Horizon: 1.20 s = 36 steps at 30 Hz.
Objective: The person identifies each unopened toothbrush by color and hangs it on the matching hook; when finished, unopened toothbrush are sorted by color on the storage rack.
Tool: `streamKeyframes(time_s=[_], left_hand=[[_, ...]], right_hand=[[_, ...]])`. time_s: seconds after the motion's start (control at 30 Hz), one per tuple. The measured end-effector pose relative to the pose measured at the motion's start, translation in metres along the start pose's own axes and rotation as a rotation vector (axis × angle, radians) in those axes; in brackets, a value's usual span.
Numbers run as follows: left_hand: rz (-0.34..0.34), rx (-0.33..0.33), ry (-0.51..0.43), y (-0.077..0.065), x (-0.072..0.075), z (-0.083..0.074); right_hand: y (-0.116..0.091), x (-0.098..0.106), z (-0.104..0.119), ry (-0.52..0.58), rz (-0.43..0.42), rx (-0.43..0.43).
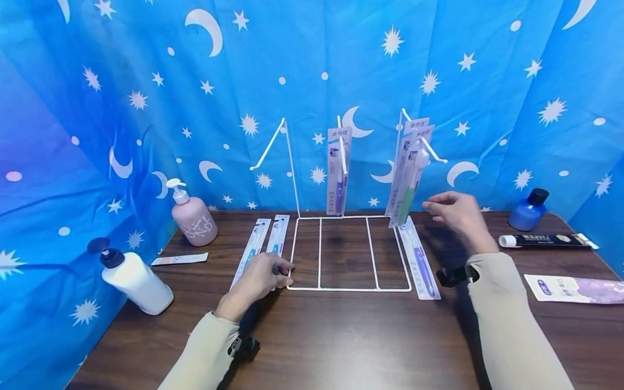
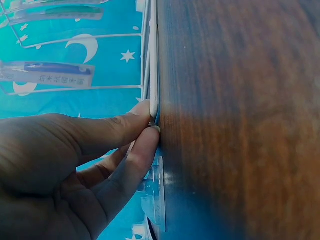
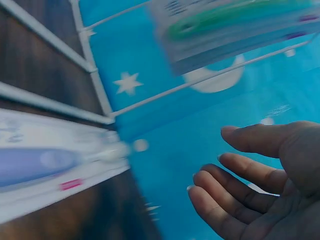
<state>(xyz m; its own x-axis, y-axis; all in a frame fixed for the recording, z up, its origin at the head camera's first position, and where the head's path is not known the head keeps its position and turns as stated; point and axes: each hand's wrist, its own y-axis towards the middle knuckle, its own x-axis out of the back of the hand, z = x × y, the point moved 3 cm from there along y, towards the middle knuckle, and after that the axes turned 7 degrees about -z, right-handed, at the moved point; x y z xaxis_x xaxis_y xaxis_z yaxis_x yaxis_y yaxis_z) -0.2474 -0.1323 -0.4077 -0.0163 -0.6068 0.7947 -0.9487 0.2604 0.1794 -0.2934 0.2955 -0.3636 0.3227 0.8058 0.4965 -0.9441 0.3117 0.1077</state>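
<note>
A white wire rack [image 1: 349, 290] stands on the table with three upright hooks. My left hand [image 1: 260, 275] pinches the front left corner of its base between thumb and finger; the left wrist view shows the hand [image 2: 95, 160] at the wire [image 2: 154, 65]. Packaged toothbrushes with green handles [image 1: 408, 189] hang from the right hook, and one purple toothbrush [image 1: 339, 184] from the middle hook. The left hook [image 1: 268, 143] bears nothing. My right hand [image 1: 455, 214], fingers loosely bent and holding nothing, is right of the green toothbrushes, apart from them. A purple packaged toothbrush [image 1: 420, 262] lies beside the base.
Two packaged toothbrushes [image 1: 253, 244] lie left of the rack. Farther left are a pink pump bottle [image 1: 194, 219], a white pump bottle [image 1: 138, 281] and a slim packet [image 1: 180, 259]. At right lie a black tube [image 1: 546, 240], a blue bottle [image 1: 527, 211] and a pale tube [image 1: 575, 288].
</note>
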Motion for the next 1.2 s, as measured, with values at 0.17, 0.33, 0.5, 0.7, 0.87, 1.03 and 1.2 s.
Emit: streamKeyframes(time_s=[0.17, 0.33, 0.5, 0.7, 0.87, 1.03, 1.2], left_hand=[[0.002, 0.028, 0.011, -0.003, 0.001, 0.000], [0.008, 0.016, 0.009, -0.003, 0.001, -0.002], [0.004, 0.032, 0.007, -0.003, 0.001, -0.003], [0.006, 0.007, 0.007, -0.002, 0.000, -0.005], [-0.004, 0.009, 0.011, 0.000, 0.001, -0.004], [0.010, 0.026, -0.007, -0.001, -0.001, -0.003], [0.003, 0.040, -0.010, -0.001, -0.002, -0.002]], right_hand=[[0.006, -0.019, -0.023, -0.018, 0.026, -0.101], [0.000, -0.027, -0.028, -0.043, 0.089, -0.144], [-0.003, -0.035, -0.031, -0.017, 0.093, -0.171], [-0.003, -0.039, -0.036, -0.045, 0.117, -0.184], [-0.003, -0.041, -0.033, -0.067, 0.135, -0.166], [-0.004, -0.042, -0.035, -0.077, 0.133, -0.163], [-0.003, -0.042, -0.035, -0.080, 0.124, -0.169]])
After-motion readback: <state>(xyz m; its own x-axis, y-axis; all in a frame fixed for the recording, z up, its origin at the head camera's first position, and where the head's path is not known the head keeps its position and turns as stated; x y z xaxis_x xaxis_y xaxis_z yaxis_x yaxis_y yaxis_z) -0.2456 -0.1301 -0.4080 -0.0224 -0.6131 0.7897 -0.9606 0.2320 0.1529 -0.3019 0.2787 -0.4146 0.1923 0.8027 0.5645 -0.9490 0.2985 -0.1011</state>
